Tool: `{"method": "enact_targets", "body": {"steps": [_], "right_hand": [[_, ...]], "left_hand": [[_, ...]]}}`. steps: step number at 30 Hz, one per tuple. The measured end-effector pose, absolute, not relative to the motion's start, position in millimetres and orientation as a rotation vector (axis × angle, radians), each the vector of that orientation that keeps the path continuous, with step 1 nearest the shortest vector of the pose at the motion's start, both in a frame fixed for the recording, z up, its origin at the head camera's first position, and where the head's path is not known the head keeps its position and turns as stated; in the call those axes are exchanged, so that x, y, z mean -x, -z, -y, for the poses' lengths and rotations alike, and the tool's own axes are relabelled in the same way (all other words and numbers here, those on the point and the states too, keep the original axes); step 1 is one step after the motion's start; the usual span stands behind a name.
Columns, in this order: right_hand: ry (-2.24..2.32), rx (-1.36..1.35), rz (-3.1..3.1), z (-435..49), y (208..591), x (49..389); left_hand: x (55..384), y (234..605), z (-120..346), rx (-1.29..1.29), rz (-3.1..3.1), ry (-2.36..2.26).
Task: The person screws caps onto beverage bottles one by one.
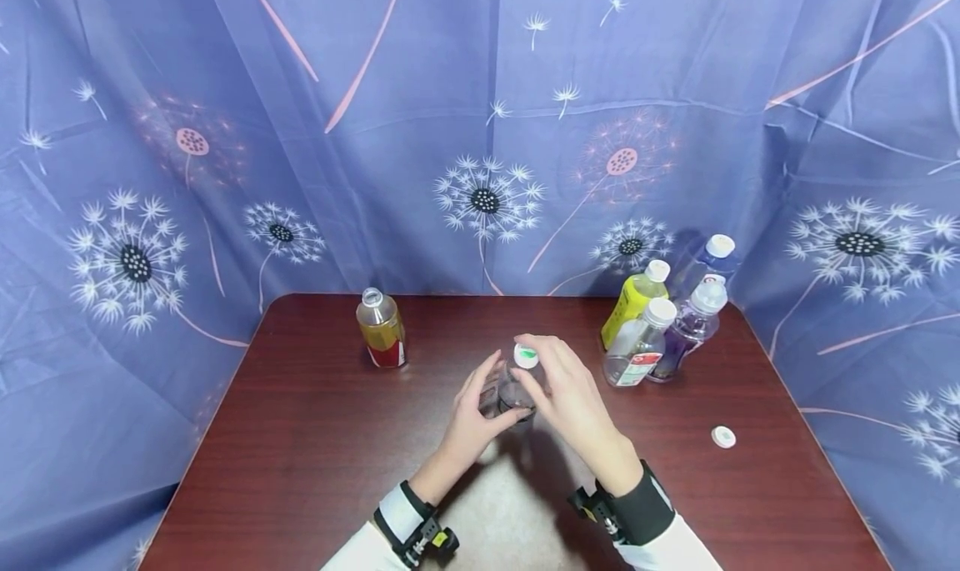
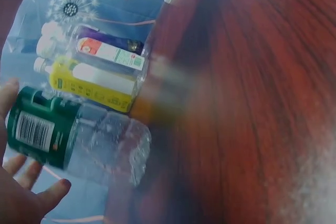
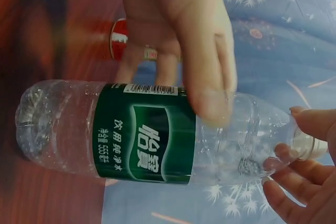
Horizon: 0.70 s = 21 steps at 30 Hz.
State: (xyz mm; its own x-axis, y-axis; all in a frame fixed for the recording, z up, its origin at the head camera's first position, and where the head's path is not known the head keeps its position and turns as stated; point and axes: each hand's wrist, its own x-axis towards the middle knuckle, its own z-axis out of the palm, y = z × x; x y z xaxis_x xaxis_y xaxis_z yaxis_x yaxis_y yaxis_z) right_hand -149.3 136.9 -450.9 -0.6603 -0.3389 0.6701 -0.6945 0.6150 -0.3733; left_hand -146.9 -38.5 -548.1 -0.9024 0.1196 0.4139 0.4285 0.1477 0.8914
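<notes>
A clear plastic water bottle [image 3: 149, 148] with a green label stands upright between both hands. My left hand [image 1: 471, 417] holds its body, thumb on the near side and fingers on the far side. At the top, my right hand [image 1: 572, 392] has its thumb and fingers curled about the white bottle cap [image 1: 527, 356], which carries a green mark. The right wrist view shows the fingertips right at the cap and neck. Part of the bottle's body is behind the hands in the head view.
An uncapped bottle [image 1: 382, 338] with a yellow and red label stands at the back left. Back right is a group with a yellow bottle [image 1: 628, 306], a clear bottle [image 1: 637, 346], a purple bottle [image 1: 686, 329] and a blue-labelled bottle [image 1: 708, 262]. A loose white cap [image 1: 723, 437] lies right.
</notes>
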Motion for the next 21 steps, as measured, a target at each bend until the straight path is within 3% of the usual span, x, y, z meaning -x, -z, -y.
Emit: {"method": "enact_targets", "body": {"steps": [21], "right_hand": [[-0.693,-0.530,2.248,-195.1,451.8,207.0]], "left_hand": [[152.7,555.1,58.3,0.461,2.172,1.817]]}}
